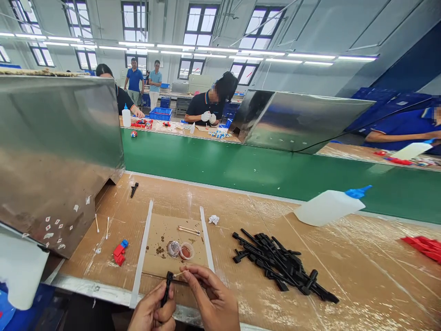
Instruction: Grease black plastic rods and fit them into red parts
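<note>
Both of my hands are right at the bottom, close to me. My left hand (pixel 151 312) is curled shut around a small black plastic stick part (pixel 167 288), which stands up out of my fist. My right hand (pixel 213 301) pinches a thin cotton swab (pixel 179 274) between finger and thumb. The swab's tip touches the top of the black part.

Just past my hands lies a flat brown cardboard square (pixel 172 243) on the tabletop (pixel 344 276), which is covered in brown card and shiny tape. On the cardboard sit two tiny round clear cups (pixel 181 250), side by side, and one has something reddish in it. Two more swabs (pixel 189 229) lie behind the cups.

To my right is a big pile of black plastic stick parts (pixel 279 266). Farther back lies a white squeeze bottle with a blue cap (pixel 330 205), tipped on its side. To my left are small red and blue toy blocks (pixel 119 252). Beyond the tabletop runs a green belt (pixel 241 165), and other people work on its far side.
</note>
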The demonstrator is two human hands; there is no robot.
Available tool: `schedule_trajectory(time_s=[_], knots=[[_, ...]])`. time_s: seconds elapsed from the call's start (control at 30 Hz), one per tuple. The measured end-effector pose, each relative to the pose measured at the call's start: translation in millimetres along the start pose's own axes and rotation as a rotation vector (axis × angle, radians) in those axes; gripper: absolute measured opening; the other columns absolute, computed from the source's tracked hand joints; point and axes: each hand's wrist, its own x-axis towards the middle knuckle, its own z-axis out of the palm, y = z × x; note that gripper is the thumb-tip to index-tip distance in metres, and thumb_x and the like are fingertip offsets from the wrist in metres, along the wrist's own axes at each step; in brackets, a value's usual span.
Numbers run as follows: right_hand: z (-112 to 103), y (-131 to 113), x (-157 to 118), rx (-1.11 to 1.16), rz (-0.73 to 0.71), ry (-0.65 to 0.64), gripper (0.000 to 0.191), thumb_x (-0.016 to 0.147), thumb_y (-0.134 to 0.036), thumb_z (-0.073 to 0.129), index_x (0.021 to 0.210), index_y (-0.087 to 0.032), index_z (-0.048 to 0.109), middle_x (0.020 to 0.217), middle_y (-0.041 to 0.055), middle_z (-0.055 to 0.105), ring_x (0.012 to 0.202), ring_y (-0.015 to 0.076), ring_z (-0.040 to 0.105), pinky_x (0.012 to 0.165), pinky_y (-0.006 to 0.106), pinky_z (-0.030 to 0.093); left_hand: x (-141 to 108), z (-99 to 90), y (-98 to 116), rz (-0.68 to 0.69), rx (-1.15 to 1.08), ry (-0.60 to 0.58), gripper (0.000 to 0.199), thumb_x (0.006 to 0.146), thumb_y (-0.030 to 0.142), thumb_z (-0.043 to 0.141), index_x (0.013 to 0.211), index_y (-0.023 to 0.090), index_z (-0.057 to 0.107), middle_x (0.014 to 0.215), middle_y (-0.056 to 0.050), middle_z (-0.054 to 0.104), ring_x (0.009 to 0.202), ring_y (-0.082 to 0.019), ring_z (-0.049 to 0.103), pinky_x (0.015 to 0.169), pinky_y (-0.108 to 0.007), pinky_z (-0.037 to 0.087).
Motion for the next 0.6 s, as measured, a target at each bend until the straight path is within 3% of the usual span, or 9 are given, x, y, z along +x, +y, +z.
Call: schedule_trajectory(time_s=[0.1, 0.27, 0.4, 0.6], knots=[[-4.0, -0.5, 1.3, 0.006, 0.049, 0.095, 0.020, 0.084, -0.039, 0.072, 0.089, -0.020, 0.075, 0.091, 0.0073, 0.076, 0.086, 0.0214, 0.073, 0.079, 0.026, 0.060, 1.5, -3.7, -1.4, -0.006, -0.024, -0.022, 0.038, 0.072, 0.052, 0.080, 0.083, 0.020, 0.063, 0.044, 0.014, 0.028, 0.032, -0.002, 0.010, 0.034, -0.015, 0.012], [-15.6, 5.6, 15.3, -0.104, -0.005, 0.276, 0.030, 0.082, -0.045, 0.071, 0.095, -0.019, 0.072, 0.098, 0.0086, 0.075, 0.090, 0.0219, 0.072, 0.084, 0.029, 0.059, 4.8, -8.4, -1.8, -0.002, -0.032, -0.072, 0.040, 0.068, 0.051, 0.082, 0.079, 0.016, 0.065, 0.043, 0.014, 0.029, 0.033, -0.001, 0.010, 0.035, -0.015, 0.012], [-18.8, 13.6, 26.3, -0.232, -0.076, 0.260, 0.031, 0.086, -0.046, 0.068, 0.099, -0.019, 0.072, 0.098, 0.0072, 0.074, 0.090, 0.0205, 0.070, 0.085, 0.028, 0.055, 4.3, -8.6, -1.5, 0.009, -0.039, -0.101, 0.040, 0.068, 0.049, 0.083, 0.076, 0.015, 0.065, 0.043, 0.013, 0.033, 0.033, -0.001, 0.012, 0.036, -0.015, 0.013], [-16.0, 21.3, 33.1, -0.365, -0.215, 0.184, 0.023, 0.090, -0.042, 0.065, 0.098, -0.021, 0.073, 0.094, 0.0034, 0.073, 0.080, 0.0163, 0.067, 0.074, 0.025, 0.051, 3.0, -5.9, -2.0, 0.025, -0.031, -0.116, 0.039, 0.068, 0.050, 0.083, 0.075, 0.016, 0.065, 0.042, 0.012, 0.033, 0.033, -0.002, 0.012, 0.037, -0.016, 0.014]])
